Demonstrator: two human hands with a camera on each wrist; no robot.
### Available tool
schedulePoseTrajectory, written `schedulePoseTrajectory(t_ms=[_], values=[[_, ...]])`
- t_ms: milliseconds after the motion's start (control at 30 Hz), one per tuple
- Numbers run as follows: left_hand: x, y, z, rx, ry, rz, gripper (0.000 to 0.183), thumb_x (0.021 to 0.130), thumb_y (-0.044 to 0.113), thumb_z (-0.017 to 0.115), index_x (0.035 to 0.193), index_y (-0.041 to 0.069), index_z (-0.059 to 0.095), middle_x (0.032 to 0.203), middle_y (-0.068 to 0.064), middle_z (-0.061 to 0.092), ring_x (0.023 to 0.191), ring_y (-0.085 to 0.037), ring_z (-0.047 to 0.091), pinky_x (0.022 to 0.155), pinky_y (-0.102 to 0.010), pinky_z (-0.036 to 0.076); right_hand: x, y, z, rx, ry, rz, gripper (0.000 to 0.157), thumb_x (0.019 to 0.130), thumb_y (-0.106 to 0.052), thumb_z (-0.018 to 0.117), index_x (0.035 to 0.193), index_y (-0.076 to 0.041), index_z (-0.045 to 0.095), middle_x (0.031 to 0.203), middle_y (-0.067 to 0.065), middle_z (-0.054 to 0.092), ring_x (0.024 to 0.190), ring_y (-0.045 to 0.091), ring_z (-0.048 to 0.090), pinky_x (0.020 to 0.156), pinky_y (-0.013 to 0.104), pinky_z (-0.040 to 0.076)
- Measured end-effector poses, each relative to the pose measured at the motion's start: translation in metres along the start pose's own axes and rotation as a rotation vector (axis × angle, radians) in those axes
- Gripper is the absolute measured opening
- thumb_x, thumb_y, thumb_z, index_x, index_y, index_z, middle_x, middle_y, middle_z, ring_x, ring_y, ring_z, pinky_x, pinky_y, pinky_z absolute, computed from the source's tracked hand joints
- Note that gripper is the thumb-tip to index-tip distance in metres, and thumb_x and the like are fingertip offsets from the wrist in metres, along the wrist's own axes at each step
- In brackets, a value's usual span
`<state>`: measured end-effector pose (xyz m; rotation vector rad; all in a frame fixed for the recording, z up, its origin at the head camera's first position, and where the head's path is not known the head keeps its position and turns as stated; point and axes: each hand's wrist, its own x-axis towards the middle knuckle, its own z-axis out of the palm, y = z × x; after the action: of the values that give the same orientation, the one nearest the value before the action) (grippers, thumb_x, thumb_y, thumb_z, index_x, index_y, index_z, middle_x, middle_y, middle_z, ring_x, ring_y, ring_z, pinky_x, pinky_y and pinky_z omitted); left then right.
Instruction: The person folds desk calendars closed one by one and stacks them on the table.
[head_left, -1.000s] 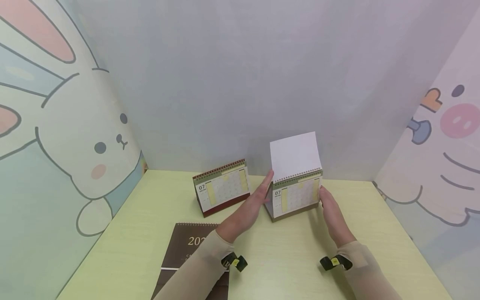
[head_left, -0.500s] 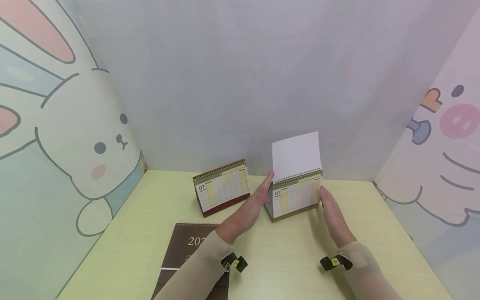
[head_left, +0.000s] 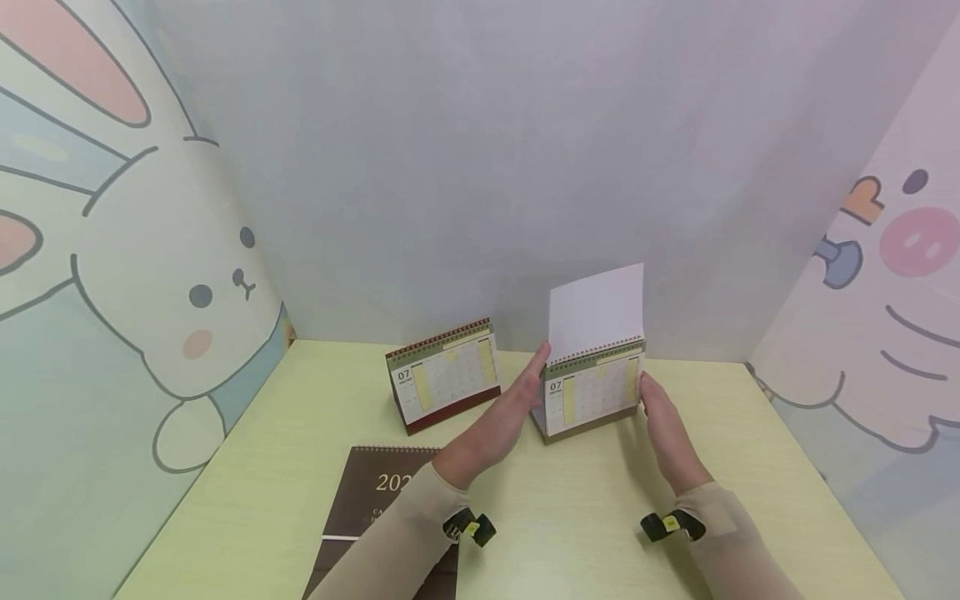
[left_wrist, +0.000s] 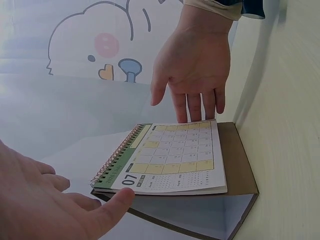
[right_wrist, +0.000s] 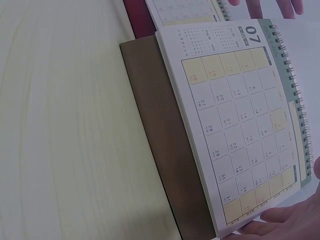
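Note:
A desk calendar (head_left: 600, 392) with a brown base stands towards the back of the table, its page headed 07 facing forward. Above its ring binding, a blank white sheet (head_left: 596, 315) sticks up. My left hand (head_left: 491, 429) lies along the calendar's left side; in the left wrist view its thumb reaches the page corner by the 07. On the opposite side is my right hand (head_left: 667, 433), fingers extended, with the fingertips right at the calendar's edge in the left wrist view. Neither hand curls round the calendar.
Left of it stands a second desk calendar (head_left: 446, 375) with a dark red base, also showing 07. A dark brown wall calendar (head_left: 360, 500) lies flat at the front left, partly under my left sleeve. Cartoon-printed curtains (head_left: 480, 167) close off the table's back and sides.
The raised white sheet has tipped further upright, its top edge drifting slightly right. Both hands and the calendars have stayed almost still.

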<state>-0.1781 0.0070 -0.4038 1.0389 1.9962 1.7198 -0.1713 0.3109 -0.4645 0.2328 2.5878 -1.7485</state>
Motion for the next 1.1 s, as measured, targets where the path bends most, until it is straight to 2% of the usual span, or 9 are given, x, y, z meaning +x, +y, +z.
schedulePoseTrajectory(t_ms=[333, 633, 933, 1100], values=[[-0.0016, 0.0009, 0.0013, 0.018, -0.009, 0.014, 0.065, 0.115, 0.059, 0.006, 0.174, 0.036, -0.010, 0.180, 0.024, -0.012, 0.169, -0.004, -0.011, 0.141, -0.053, 0.000, -0.0003, 0.0006, -0.0002, -0.003, -0.002, 0.004, 0.079, 0.113, -0.064, 0.007, 0.175, -0.018, -0.004, 0.185, 0.010, -0.006, 0.172, 0.040, -0.004, 0.139, 0.065, 0.005], [-0.0026, 0.0010, 0.0036, 0.040, -0.012, 0.024, 0.066, 0.114, 0.062, 0.006, 0.173, 0.038, -0.011, 0.179, 0.026, -0.014, 0.169, -0.003, -0.013, 0.141, -0.052, 0.000, 0.0008, 0.0005, -0.0001, 0.002, -0.005, -0.015, 0.082, 0.112, -0.065, 0.006, 0.175, -0.013, -0.005, 0.184, 0.014, -0.007, 0.172, 0.044, -0.003, 0.139, 0.065, 0.005], [-0.0032, 0.0017, 0.0042, 0.038, -0.016, 0.034, 0.069, 0.114, 0.064, 0.007, 0.173, 0.035, -0.011, 0.179, 0.025, -0.014, 0.169, -0.004, -0.014, 0.141, -0.053, -0.001, -0.0015, -0.0004, 0.0006, -0.001, 0.005, -0.027, 0.084, 0.112, -0.066, 0.007, 0.175, -0.011, -0.003, 0.185, 0.015, -0.005, 0.172, 0.043, -0.002, 0.139, 0.064, 0.005], [-0.0029, 0.0007, 0.0044, 0.040, -0.019, 0.034, 0.068, 0.113, 0.065, 0.007, 0.173, 0.037, -0.011, 0.178, 0.026, -0.014, 0.169, -0.003, -0.013, 0.141, -0.053, 0.000, -0.0014, 0.0004, 0.0012, -0.001, 0.002, -0.023, 0.081, 0.113, -0.065, 0.007, 0.175, -0.014, -0.003, 0.185, 0.012, -0.005, 0.172, 0.042, -0.003, 0.139, 0.066, 0.005]])
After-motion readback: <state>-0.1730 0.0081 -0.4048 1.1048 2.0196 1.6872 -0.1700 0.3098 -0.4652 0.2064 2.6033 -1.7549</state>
